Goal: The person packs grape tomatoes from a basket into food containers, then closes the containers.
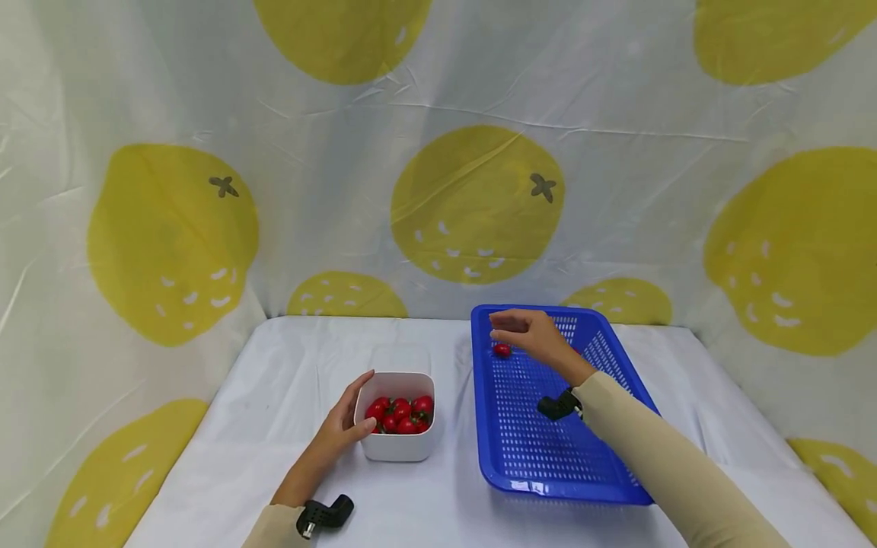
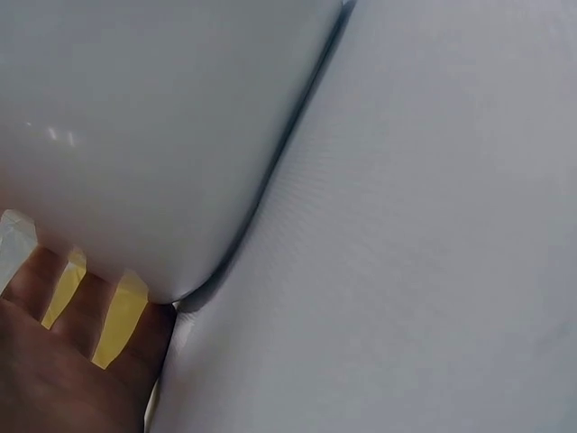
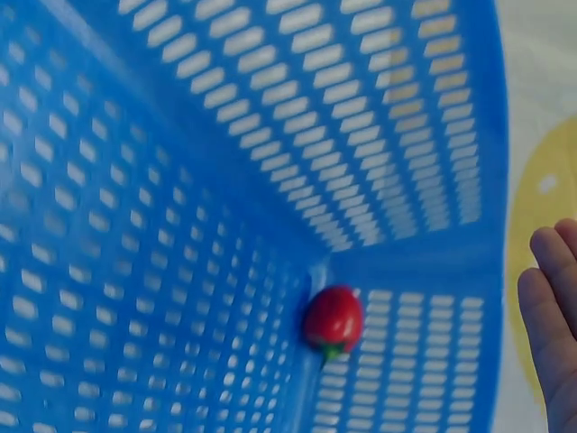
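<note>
A white square container (image 1: 396, 449) of several red cherry tomatoes (image 1: 401, 411) stands on the table. My left hand (image 1: 342, 418) holds its left side, thumb at the near rim; in the left wrist view the fingers (image 2: 86, 307) lie spread against its wall. Above the far left part of a blue basket (image 1: 483, 426) hovers my right hand (image 1: 537, 335), fingers extended and holding nothing. Just below it, a single cherry tomato (image 1: 502, 350) lies in the basket. The right wrist view has this tomato (image 3: 334, 321), green stem end visible, in a lower corner. A small red patch shows beside the right wrist, mostly hidden.
Behind the container lies a flat, pale square piece (image 1: 400, 358), perhaps a lid. White cloth (image 1: 288, 380) covers the table. A curtain printed with lemons (image 1: 479, 205) hangs at the back and sides. The basket has raised, perforated walls.
</note>
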`<action>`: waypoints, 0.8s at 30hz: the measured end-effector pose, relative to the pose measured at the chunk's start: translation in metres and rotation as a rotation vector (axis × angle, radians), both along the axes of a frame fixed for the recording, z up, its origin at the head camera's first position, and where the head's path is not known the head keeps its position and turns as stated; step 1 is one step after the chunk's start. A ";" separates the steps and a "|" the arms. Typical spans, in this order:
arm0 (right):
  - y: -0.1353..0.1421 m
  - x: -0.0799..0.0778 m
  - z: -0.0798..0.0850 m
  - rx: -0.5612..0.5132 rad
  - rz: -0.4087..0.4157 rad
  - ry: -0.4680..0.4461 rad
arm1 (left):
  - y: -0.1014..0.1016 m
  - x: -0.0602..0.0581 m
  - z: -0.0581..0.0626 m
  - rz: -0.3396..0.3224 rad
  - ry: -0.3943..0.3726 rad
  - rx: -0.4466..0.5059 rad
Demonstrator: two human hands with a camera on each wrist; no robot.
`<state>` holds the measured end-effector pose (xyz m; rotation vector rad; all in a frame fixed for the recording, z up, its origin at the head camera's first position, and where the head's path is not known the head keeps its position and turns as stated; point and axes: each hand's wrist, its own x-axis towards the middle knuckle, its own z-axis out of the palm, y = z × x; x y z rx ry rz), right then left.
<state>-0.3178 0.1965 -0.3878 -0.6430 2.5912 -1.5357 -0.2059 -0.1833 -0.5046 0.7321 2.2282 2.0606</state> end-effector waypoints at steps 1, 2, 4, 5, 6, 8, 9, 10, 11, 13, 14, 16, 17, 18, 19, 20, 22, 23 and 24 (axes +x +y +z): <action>0.002 -0.002 -0.001 0.009 -0.011 -0.004 | 0.000 0.000 0.001 0.002 -0.001 -0.001; 0.004 -0.004 -0.002 0.019 -0.026 -0.012 | 0.001 -0.001 0.001 0.001 0.000 -0.002; 0.010 -0.009 -0.003 0.039 -0.050 -0.014 | 0.003 -0.002 0.002 -0.003 0.004 -0.004; 0.012 -0.011 -0.003 0.044 -0.058 -0.015 | 0.003 -0.003 0.002 -0.007 0.008 -0.003; 0.014 -0.012 -0.004 0.053 -0.066 -0.015 | 0.004 -0.003 0.002 -0.008 0.007 -0.001; 0.018 -0.016 -0.005 0.058 -0.070 -0.017 | 0.004 -0.004 0.003 -0.013 0.010 -0.001; 0.019 -0.018 -0.005 0.060 -0.072 -0.013 | 0.004 -0.004 0.003 -0.011 0.010 -0.001; 0.021 -0.020 -0.006 0.063 -0.069 -0.008 | 0.004 -0.004 0.004 -0.006 0.007 -0.002; 0.021 -0.022 -0.006 0.062 -0.069 -0.004 | 0.004 -0.004 0.004 -0.002 0.001 -0.004; 0.022 -0.026 -0.007 0.062 -0.069 0.000 | 0.003 -0.003 0.006 0.007 -0.009 -0.007; 0.022 -0.027 -0.007 0.066 -0.068 0.004 | 0.003 -0.002 0.007 0.020 -0.019 -0.015; 0.019 -0.029 -0.011 0.069 -0.067 -0.005 | 0.000 0.001 0.008 0.033 -0.026 -0.028; 0.018 -0.030 -0.014 0.067 -0.071 -0.011 | -0.002 0.002 0.008 0.035 -0.022 -0.035; 0.017 -0.031 -0.016 0.071 -0.075 -0.015 | -0.004 0.003 0.008 0.035 -0.014 -0.039; 0.017 -0.031 -0.019 0.078 -0.080 -0.016 | -0.005 0.003 0.008 0.037 -0.012 -0.044; 0.017 -0.032 -0.021 0.083 -0.086 -0.020 | -0.005 0.003 0.008 0.034 -0.003 -0.047; 0.019 -0.033 -0.025 0.092 -0.098 -0.018 | -0.005 0.002 0.007 0.024 0.012 -0.040; 0.021 -0.034 -0.026 0.098 -0.108 -0.015 | -0.003 0.001 0.007 0.023 0.012 -0.037; 0.024 -0.035 -0.026 0.105 -0.115 -0.014 | -0.001 0.001 0.007 0.022 0.015 -0.034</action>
